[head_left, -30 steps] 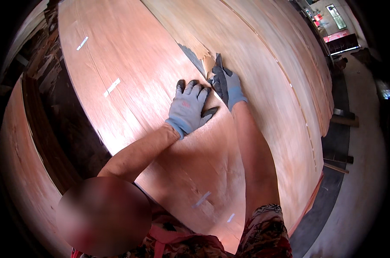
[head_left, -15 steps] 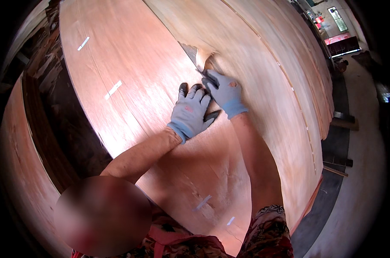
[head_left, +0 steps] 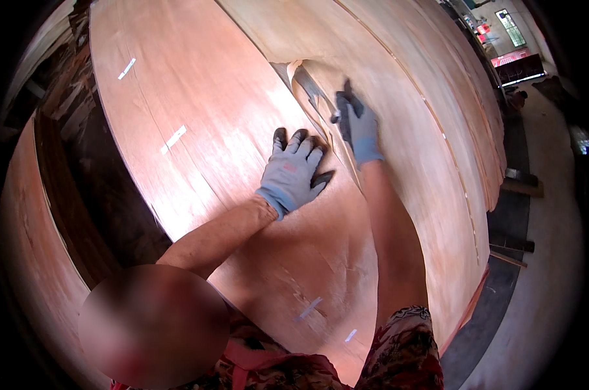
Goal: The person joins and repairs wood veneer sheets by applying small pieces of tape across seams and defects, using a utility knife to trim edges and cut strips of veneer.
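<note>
Beneath my hands lies a pinkish wood veneer sheet [head_left: 210, 97], its right edge meeting a paler veneer sheet [head_left: 398, 130]. My left hand [head_left: 292, 168], in a grey glove with dark fingertips, presses flat on the pinkish sheet with fingers spread. Just right of the seam, my gloved right hand [head_left: 359, 123] is closed around a small dark tool with a shiny end, blurred, its kind unclear. Between the hands, a thin curled veneer strip [head_left: 295, 67] runs along a narrow dark gap [head_left: 310, 88] at the seam.
White tape pieces [head_left: 175, 139] mark the pinkish sheet. A long seam with a thin line [head_left: 444, 136] crosses the pale veneer. Stacked sheet edges [head_left: 492, 156] are at the right, beside a grey floor [head_left: 548, 214]. Scrap veneer [head_left: 70, 78] lies far left; a blurred patch covers the lower left.
My right hand has moved right, away from the seam, with the dark tool. The loose strip now shows longer and the gap extends nearer me. My left hand stays almost in place.
</note>
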Motion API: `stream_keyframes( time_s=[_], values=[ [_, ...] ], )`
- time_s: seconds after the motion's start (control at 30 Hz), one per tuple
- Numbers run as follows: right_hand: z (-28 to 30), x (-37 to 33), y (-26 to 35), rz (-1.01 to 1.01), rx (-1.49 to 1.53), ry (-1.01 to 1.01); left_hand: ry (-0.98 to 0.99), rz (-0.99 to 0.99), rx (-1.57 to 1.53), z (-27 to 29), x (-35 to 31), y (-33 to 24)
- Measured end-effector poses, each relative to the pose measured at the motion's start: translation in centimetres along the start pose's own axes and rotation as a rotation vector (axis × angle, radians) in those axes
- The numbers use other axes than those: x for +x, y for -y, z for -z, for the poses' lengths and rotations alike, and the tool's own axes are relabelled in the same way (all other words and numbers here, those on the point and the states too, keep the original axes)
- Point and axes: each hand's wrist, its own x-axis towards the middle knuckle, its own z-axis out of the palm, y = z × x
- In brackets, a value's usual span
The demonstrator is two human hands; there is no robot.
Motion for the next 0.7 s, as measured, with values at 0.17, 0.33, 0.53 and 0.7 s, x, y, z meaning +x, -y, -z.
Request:
stream_keyframes(
  time_s=[0.17, 0.33, 0.53, 0.7],
  values=[
    [0.9, -1.5, 0.8, -0.068, 0.244, 0.204, 0.031, -0.01, 0.025, 0.4, 0.2, -0.2],
    [-4.4, 1.1, 1.9, -0.02, 0.254, 0.27, 0.035, -0.022, 0.04, 0.1, 0.0, 0.3],
    [-4.9, 3.8, 0.8, 0.129, 0.332, 0.218, 0.076, -0.016, 0.054, 0.0, -0.3, 0.4],
    [-6.2, 2.5, 3.5, 0.274, -0.531, -0.006, 0.12, -0.014, 0.051, -0.1, 0.2, -0.1]
  ],
)
